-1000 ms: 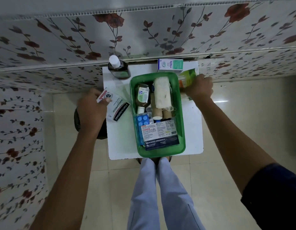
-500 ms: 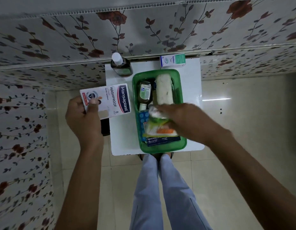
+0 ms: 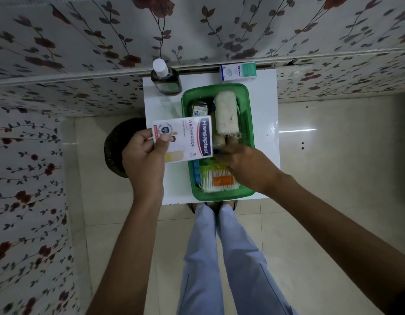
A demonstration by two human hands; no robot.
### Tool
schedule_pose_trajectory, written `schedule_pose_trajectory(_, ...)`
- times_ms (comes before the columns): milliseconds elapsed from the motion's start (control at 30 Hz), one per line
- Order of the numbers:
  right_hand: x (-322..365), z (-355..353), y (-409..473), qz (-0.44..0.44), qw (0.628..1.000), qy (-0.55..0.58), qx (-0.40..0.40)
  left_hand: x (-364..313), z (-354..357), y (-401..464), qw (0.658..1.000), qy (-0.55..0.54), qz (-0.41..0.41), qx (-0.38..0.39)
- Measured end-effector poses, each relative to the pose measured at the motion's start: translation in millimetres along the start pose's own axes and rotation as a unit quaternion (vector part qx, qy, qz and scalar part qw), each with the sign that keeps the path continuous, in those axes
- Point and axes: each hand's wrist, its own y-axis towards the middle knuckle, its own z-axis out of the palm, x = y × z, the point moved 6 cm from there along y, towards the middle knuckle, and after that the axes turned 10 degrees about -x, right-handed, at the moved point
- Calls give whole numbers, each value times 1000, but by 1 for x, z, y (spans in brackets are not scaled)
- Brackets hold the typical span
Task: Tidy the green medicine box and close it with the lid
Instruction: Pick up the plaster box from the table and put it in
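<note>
Table (image 3: 265, 98): small, white, set against the flowered wall at 12 o'clock from the person.
Green medicine box (image 3: 248, 114): open, lengthwise on the table's middle; no lid on it.
Box contents: white gauze roll (image 3: 226, 114) at the far end, small bottle (image 3: 199, 108) at its 9 o'clock, pack of cotton buds (image 3: 219, 181) at the near end (other items too crowded to name).
Left hand (image 3: 143, 155): closed on the corner of a Hansaplast plaster pack (image 3: 185, 139), thumb on top, held above the box's left rim.
Right hand (image 3: 249, 167): inside the box, fingers curled down among the contents; whether it grips anything, I cannot tell.
Outside the box: dark bottle (image 3: 166, 79) at 11 o'clock, small carton (image 3: 239, 71) at 12 o'clock.
</note>
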Motion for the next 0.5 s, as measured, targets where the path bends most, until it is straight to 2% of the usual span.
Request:
schedule_pose_trajectory(33, -2, -9, 0, 14, 999, 44, -7, 1, 5, -4, 1000, 4, -5, 25)
schedule_pose_trajectory(100, -15, -40, 2, 81, 985, 119, -91, 7, 17, -11, 996, 16, -23, 82)
schedule_pose_trajectory(167, -44, -71, -8, 205, 944, 151, -209, 16, 29, -20, 988, 34, -53, 141)
schedule_pose_trajectory(200, -60, -79, -16, 270, 917, 161, -244, 21, 34, -25, 983, 52, -58, 166)
schedule_pose_trajectory(300, -92, -76, -31, 396, 857, 210, -256, 26, 49, -41, 965, 152, -2, 211)
schedule_pose_trajectory(333, -96, -74, -32, 406, 851, 218, -252, 25, 55, -47, 950, 216, 49, 219)
schedule_pose_trajectory(400, -94, -72, -26, 393, 862, 209, -242, 19, 64, -59, 891, 362, 169, 216)
schedule_pose_trajectory(433, -91, -71, -21, 376, 874, 190, -242, 16, 67, -63, 862, 414, 205, 210)
schedule_pose_trajectory(500, -90, -71, -6, 336, 895, 138, -257, 7, 66, -65, 832, 463, 245, 183)
